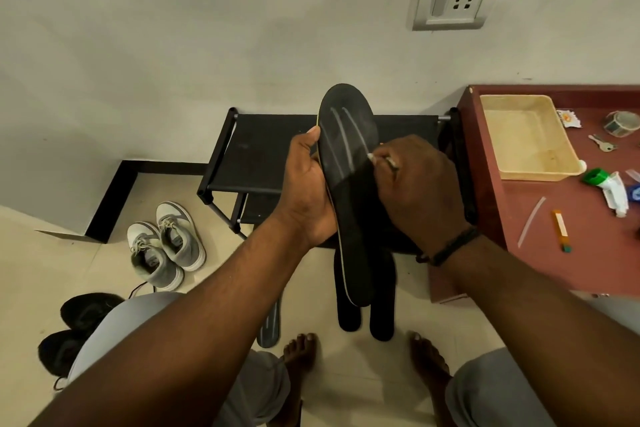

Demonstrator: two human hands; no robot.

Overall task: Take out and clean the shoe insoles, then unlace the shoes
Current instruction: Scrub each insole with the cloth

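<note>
I hold a black insole (348, 135) upright in front of me, toe end up, with pale streaks across its upper half. My left hand (308, 184) grips its left edge. My right hand (419, 187) presses a small whitish item, mostly hidden by my fingers, against its right side. Two more black insoles (382, 319) lie on the floor below, and a grey insole (270, 329) shows beside my left arm. A pair of grey and white laced sneakers (166, 243) stands on the floor at the left. Black shoes (83, 312) lie at the lower left.
A black shoe rack (256, 149) stands against the wall behind the insole. At the right is a red-brown table (554, 253) with a cream tray (526, 135), keys, a green-capped tube and small items. My bare feet (301, 350) rest on the tiled floor.
</note>
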